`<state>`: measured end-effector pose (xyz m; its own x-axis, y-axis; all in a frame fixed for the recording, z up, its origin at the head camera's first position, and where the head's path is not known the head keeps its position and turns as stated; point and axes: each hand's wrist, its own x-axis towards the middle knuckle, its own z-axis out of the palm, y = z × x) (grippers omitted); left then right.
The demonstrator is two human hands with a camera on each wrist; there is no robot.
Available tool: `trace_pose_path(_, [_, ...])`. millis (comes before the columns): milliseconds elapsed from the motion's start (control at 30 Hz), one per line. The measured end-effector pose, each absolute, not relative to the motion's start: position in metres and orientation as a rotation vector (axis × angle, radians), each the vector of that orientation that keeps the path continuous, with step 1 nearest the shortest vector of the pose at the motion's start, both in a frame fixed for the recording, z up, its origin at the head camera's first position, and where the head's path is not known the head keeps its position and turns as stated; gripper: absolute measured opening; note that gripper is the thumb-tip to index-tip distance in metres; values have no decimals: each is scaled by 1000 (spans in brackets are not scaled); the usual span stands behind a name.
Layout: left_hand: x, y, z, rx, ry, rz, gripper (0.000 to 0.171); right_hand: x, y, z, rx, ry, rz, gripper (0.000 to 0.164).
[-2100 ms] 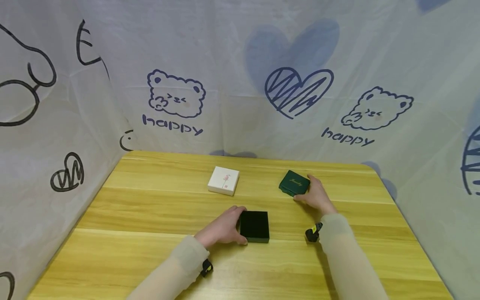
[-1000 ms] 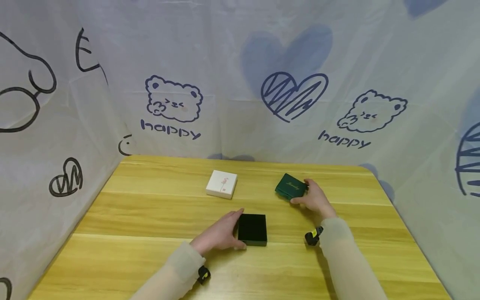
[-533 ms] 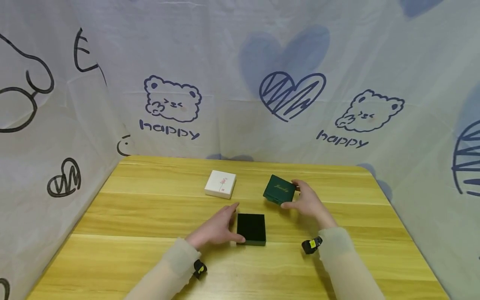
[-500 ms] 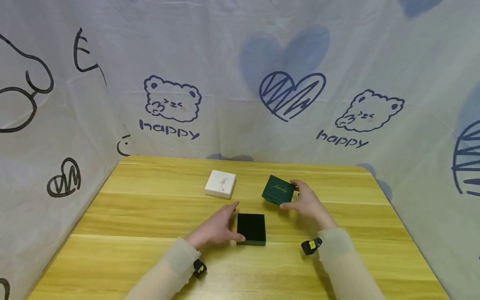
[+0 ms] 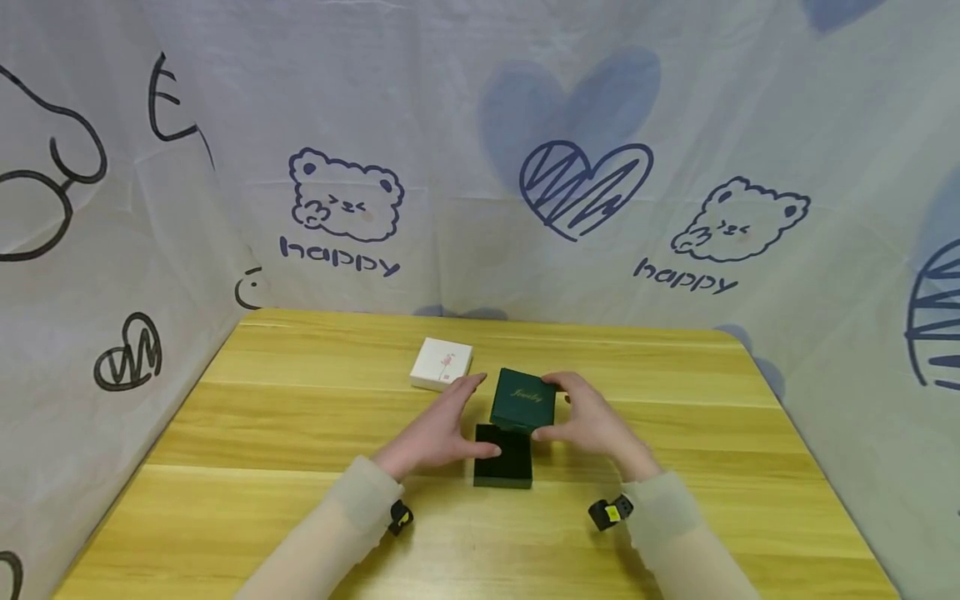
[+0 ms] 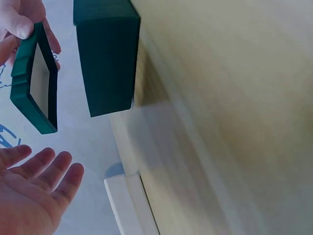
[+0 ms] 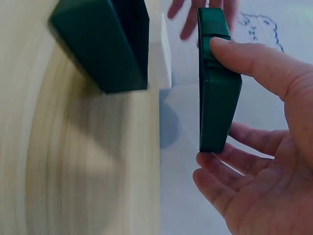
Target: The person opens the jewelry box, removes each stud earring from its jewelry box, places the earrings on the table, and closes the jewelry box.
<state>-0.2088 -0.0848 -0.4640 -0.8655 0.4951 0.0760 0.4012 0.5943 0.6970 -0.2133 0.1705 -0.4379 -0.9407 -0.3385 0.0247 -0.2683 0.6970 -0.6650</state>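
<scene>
My right hand [image 5: 592,423] grips a dark green jewelry box lid [image 5: 522,400] with gold lettering, thumb on its near edge and fingers behind. The lid is raised above the far part of the green box base [image 5: 502,471], which stands on the table with its dark inside facing up. Seen from the left wrist, the lid [image 6: 22,95] shows a hollow, pale-lined underside. My left hand [image 5: 431,432] is spread at the base's left, thumb over its edge in the head view; its fingers [image 6: 46,169] hold nothing. Whether that thumb touches the base cannot be told.
A white box [image 5: 441,362] with a pink flower print sits farther back, just beyond my left fingertips. The wooden table [image 5: 300,400] ends at a white cloth backdrop [image 5: 465,225] with drawings, which also hangs along both sides.
My right hand has lifted the green lid and carried it left and nearer, over the base. My left hand has let go of the base's side and spread its fingers upward.
</scene>
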Motion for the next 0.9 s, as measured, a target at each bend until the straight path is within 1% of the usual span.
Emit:
trace_pose_path(100, [-210,-84,-462,783,2704,1118,106,-209,166,-438,-550,2792,-1070,82])
trace_pose_path(433, [-207,-89,-460,851,2716,1069,106,-193,160,-436,-731,2770,-1066,79])
trace_pose_path(700, [-202,-94,-459,895,2674,1046,101,-185,160,-442,-774,2759,-1088,79])
trace_pose_path(900, [-197,-96,-461,906,2644,1043,100,-180,159,-448,-769,2743,-1100,79])
